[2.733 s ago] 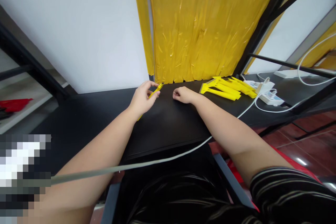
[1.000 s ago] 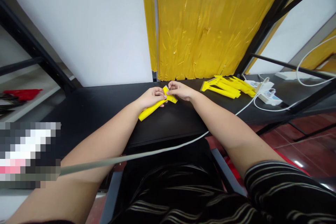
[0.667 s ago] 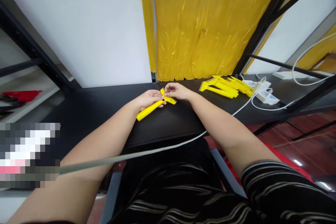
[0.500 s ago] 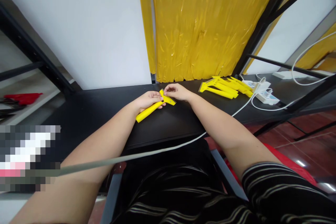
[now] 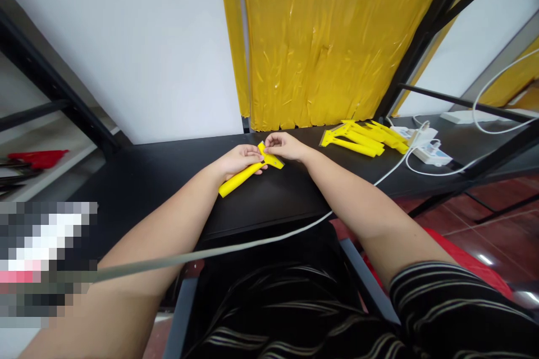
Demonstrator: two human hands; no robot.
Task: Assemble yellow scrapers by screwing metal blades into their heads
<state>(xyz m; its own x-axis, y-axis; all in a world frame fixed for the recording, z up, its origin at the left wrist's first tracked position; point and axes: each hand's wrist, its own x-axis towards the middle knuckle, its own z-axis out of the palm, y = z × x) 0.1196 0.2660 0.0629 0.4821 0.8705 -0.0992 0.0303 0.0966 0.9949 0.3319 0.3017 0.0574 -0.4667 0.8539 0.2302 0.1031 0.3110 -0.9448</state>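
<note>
A yellow scraper (image 5: 241,179) with a long handle and a wide head lies slanted between my hands, just over the black tabletop (image 5: 269,202). My left hand (image 5: 240,161) is closed around it near the neck, the handle pointing down toward me. At the head, the thumb and fingers of my right hand (image 5: 286,147) are pinched together, touching its upper part. Whether a small piece sits in that pinch is hidden. A small dark screw shows on the head's face.
To the right lies a pile of yellow scrapers (image 5: 357,137). Behind it are white power strips (image 5: 432,152) with plugs. A white cable (image 5: 295,231) crosses in front of me over my left forearm. Black metal frame posts (image 5: 404,67) stand right, by a yellow plastic curtain (image 5: 320,45).
Both hands stay on the same scraper with almost the same grip. The right fingers shift very slightly at its head, and the view moves a little.
</note>
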